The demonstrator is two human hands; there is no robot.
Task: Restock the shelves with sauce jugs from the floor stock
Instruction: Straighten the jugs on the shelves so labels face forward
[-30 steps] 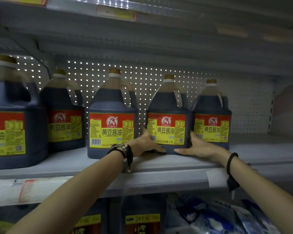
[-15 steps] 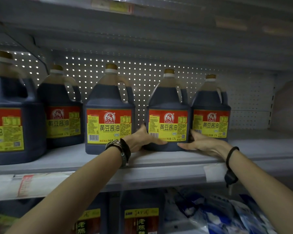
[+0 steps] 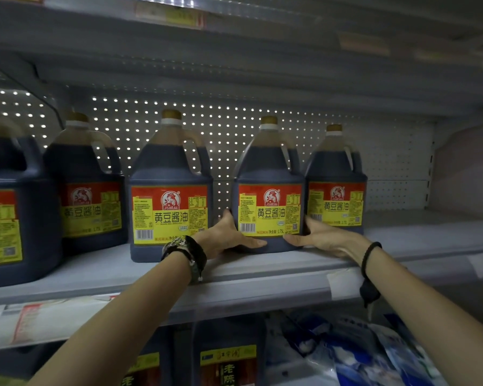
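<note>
While both hands bracket its base, the clear plastic jug of dark soy sauce [image 3: 269,174] stands upright on the grey metal shelf [image 3: 262,270], fourth of the five jugs in view, its red-and-yellow label facing out. Left hand [image 3: 229,238]: thumb up the jug's left side, fingers flat along the front foot. Right hand [image 3: 321,236]: the mirror of it, thumb on the right side. Neither hand wraps the jug; the fingers lie straight and press. It reads as a final squaring-up, not a carry.

Progress, as a judgement: this jug is placed. The middle jug [image 3: 169,174] stands across a gap to its left. The end jug [image 3: 336,168] stands just beside it on the right, set a little further back. Bare shelf runs on past the end jug, so more stock is likely wanted. Floor stock is not in view.

Materials: the jugs are square-bodied with sloped shoulders, a moulded loop handle and a gold screw cap over a white collar; the labels are glossy. Behind them is a white perforated back panel [image 3: 234,129], with light through the holes. There is a metal watch [image 3: 179,243] on the left wrist and a black cord band [image 3: 370,256] on the right. Below lie crinkled blue-and-white plastic bags [image 3: 360,355].
</note>
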